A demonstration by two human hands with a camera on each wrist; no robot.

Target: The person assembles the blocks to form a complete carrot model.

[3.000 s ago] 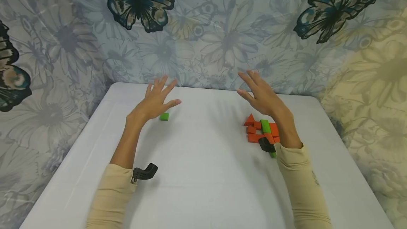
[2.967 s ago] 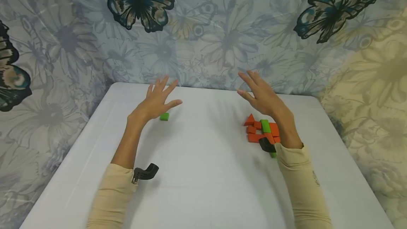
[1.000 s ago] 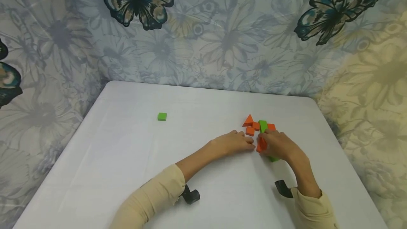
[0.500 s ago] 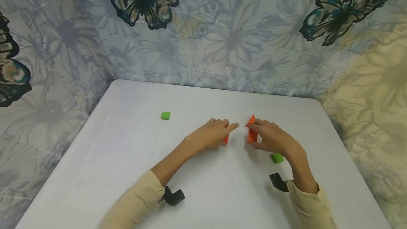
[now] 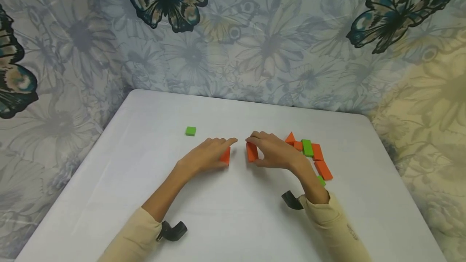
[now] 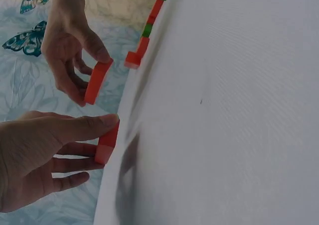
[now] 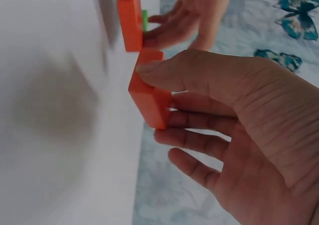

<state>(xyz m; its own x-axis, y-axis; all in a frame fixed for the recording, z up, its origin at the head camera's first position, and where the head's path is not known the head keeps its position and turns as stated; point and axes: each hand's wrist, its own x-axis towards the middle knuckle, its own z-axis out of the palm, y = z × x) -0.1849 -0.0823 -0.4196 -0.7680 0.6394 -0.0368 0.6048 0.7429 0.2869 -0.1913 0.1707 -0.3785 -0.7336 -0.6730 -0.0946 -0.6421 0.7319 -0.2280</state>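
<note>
Near the middle of the table, my left hand (image 5: 204, 155) pinches a red-orange rectangular block (image 5: 225, 157) between thumb and fingers. Facing it, my right hand (image 5: 274, 151) pinches another red-orange block (image 5: 252, 153), with a small gap between the two. Seen from the left wrist, the left hand's block (image 6: 107, 143) is gripped by its ends and held upright. In the right wrist view the right hand's block (image 7: 152, 93) sits between thumb and fingertips, with the left hand's block (image 7: 130, 23) beyond it. Both blocks appear raised off the table.
Right of the hands lies a group of blocks: an orange triangle (image 5: 290, 138), a green block (image 5: 307, 148), red-orange pieces (image 5: 323, 170) and a partly hidden green one (image 5: 321, 180). A lone green block (image 5: 191, 131) lies on the white table (image 5: 233, 229) at left. Butterfly-patterned cloth (image 5: 255, 51) hangs behind.
From spread and raised, both hands went to the block group and each picked up a red-orange block. Over the last half second both have moved left with their blocks.
</note>
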